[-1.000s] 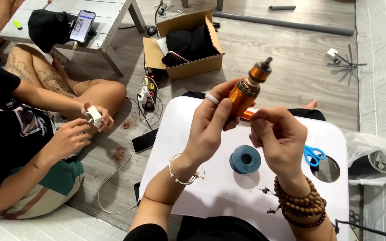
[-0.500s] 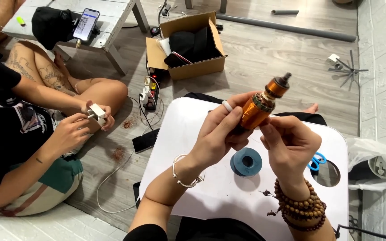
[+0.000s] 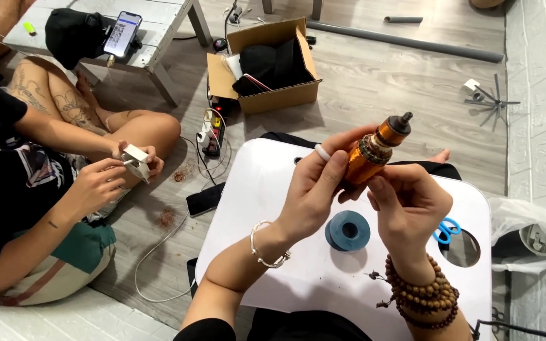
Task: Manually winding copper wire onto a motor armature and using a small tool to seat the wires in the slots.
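I hold an orange cylindrical motor-like part [image 3: 374, 153] with a dark tip above a small white table [image 3: 266, 189]. My left hand [image 3: 316, 189], with a white ring and a silver bracelet, grips its left side. My right hand [image 3: 409, 205], with brown bead bracelets on the wrist, grips its lower right side. Below the part a dark blue spool [image 3: 347, 231] lies flat on the table. Blue-handled scissors [image 3: 445, 230] lie by a round hole at the table's right edge.
Another person sits on the floor at left, their hands on a small white device [image 3: 135, 161]. A cardboard box [image 3: 273, 63] with dark items, a power strip [image 3: 212, 134], a phone [image 3: 204, 199] and cables lie on the wooden floor. A low bench [image 3: 153, 44] stands far left.
Both my hands have shifted right with the orange part, and it has tilted further so its dark tip points up to the right. The other person's hands stay on the white device.
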